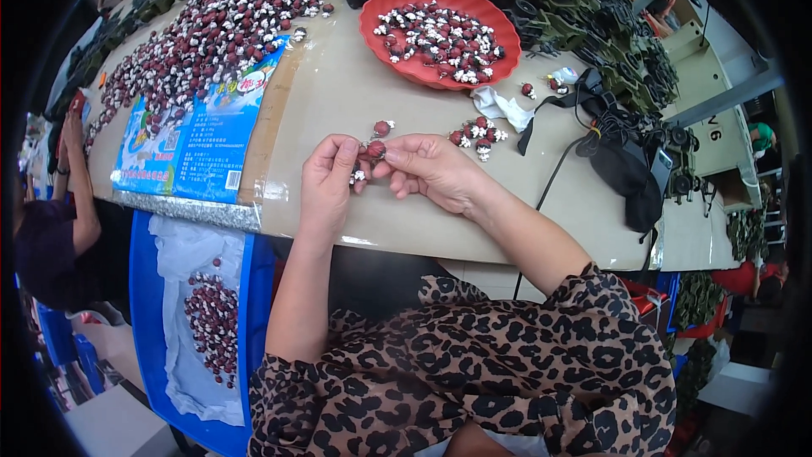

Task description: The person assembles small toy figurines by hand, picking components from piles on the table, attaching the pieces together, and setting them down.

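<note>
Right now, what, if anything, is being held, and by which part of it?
A small red piece, by its round body, between the left hand and right hand. Whether the piece below is held too cannot be told.

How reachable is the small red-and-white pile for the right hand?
Likely yes: the small pile lies close by on the table, nothing between it and the right hand, though that hand is busy with a red piece.

We record a loose tan-brown top [507, 355] with black leopard spots at six o'clock. We note a right sleeve [588, 292] at four, left sleeve [283, 398] at seven; left hand [331, 171] and right hand [444, 173] are bare.
</note>
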Tool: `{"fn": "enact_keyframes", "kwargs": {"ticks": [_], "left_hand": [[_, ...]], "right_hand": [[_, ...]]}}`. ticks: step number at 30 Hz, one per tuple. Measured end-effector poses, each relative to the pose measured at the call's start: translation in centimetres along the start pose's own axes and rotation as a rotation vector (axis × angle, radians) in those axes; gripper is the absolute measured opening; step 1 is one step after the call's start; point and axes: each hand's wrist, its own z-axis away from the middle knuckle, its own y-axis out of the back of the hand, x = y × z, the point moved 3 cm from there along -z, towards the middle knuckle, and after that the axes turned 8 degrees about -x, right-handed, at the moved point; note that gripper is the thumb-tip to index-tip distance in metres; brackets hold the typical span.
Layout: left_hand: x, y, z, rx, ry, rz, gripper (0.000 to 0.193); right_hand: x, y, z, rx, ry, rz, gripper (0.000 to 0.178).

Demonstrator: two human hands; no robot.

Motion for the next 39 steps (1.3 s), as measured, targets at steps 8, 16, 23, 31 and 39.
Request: {"fn": "enact_keyframes", "kwargs": {"ticks": [8,16,23,31,39], "left_hand": [[0.00,-0.18,0.03,0.032,-0.002,0.003,0.017],[-0.21,-0.31,0.02,-0.007,0.029,0.015,0.014],[-0.11,-0.05,0.24,-0.006,0.030,-0.062,0.022],[0.04,-0.01,0.44,-0.012,0.043,-0.029,0.022],[-0.07,-0.14,0.32,-0.052,0.041,-0.069,0.021]], "right_hand": [[0.23,-0.23,0.04,-0.026,-0.035,-0.001,0.025],[0.03,-0.30,0.11,0.038,0.075,0.066,0.019],[0.16,-0.46,0.13,0.150,0.176,0.281,0.014],[0.22,-0.74,0.09,0.156,0.155,0.334,0.016],[0.30,-0.64,0.07,0.171,0.141,0.371,0.016]]}}
